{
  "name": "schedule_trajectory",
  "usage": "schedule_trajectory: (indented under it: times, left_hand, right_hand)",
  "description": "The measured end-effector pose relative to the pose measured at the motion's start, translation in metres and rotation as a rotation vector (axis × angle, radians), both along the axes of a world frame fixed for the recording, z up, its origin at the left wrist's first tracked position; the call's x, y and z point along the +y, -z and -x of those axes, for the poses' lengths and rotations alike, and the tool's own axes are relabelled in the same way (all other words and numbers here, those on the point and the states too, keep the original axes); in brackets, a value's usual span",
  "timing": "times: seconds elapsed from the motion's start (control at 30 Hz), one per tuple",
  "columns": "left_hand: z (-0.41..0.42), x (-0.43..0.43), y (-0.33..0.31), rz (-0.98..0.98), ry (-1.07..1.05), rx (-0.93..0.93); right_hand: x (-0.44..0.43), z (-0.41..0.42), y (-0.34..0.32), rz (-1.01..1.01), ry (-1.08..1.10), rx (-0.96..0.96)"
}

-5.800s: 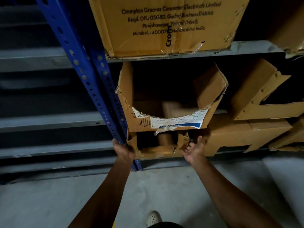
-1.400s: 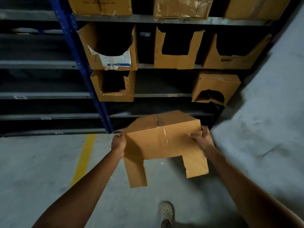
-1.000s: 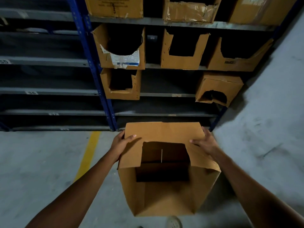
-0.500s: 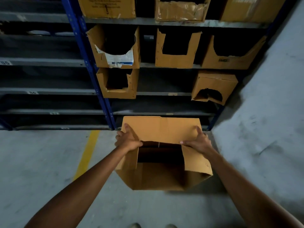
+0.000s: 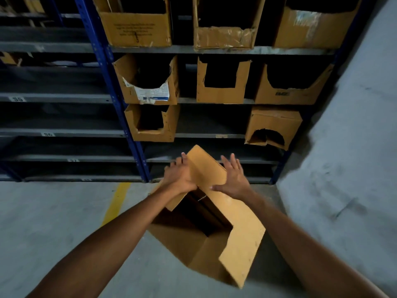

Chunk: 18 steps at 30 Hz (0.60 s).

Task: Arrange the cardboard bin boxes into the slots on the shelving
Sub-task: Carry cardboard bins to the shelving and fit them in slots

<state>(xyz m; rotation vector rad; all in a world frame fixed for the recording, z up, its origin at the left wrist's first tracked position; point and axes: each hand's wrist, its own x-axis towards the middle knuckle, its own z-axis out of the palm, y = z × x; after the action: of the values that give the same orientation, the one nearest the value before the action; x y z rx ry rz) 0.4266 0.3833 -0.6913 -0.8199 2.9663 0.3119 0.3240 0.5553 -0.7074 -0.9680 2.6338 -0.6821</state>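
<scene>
I hold a brown cardboard bin box (image 5: 240, 229) in front of the shelving, tilted, its cut-out opening facing up toward me. My left hand (image 5: 179, 176) grips the box's far end from the left. My right hand (image 5: 233, 178) presses flat on that end from the right, fingers spread. On the shelf row labelled S6, one bin box (image 5: 150, 123) sits at the left and another bin box (image 5: 272, 127) at the right, tipped forward. The gap (image 5: 210, 121) between them holds nothing.
Blue uprights (image 5: 120, 108) frame the grey shelving (image 5: 55, 97). Three cut-out bin boxes (image 5: 221, 82) fill the row above, and more boxes stand on the top row. A grey wall (image 5: 354, 125) closes in on the right. A yellow floor line (image 5: 116, 203) runs at the left.
The box has swung from square-on to skewed, its near end now pointing down to the right. Both hands have come closer together on the far end.
</scene>
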Motion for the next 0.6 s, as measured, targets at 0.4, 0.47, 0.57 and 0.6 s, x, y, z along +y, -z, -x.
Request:
schedule_trajectory:
  times: [0.4,0.47,0.57,0.6]
  left_hand:
    - [0.013,0.029,-0.01,0.043,0.368,0.012]
    - [0.014,0.032,-0.014,0.052,0.368,-0.002]
    - [0.012,0.035,-0.02,0.11,0.346,-0.012]
    - [0.011,0.037,-0.022,0.127,0.334,-0.005]
  right_hand:
    - [-0.018,-0.005,-0.025,-0.174,-0.381,0.235]
    - [-0.018,-0.009,-0.029,-0.19,-0.359,0.229]
    - [-0.019,-0.013,-0.036,-0.247,-0.319,0.232]
    - [-0.019,-0.013,-0.039,-0.257,-0.302,0.206]
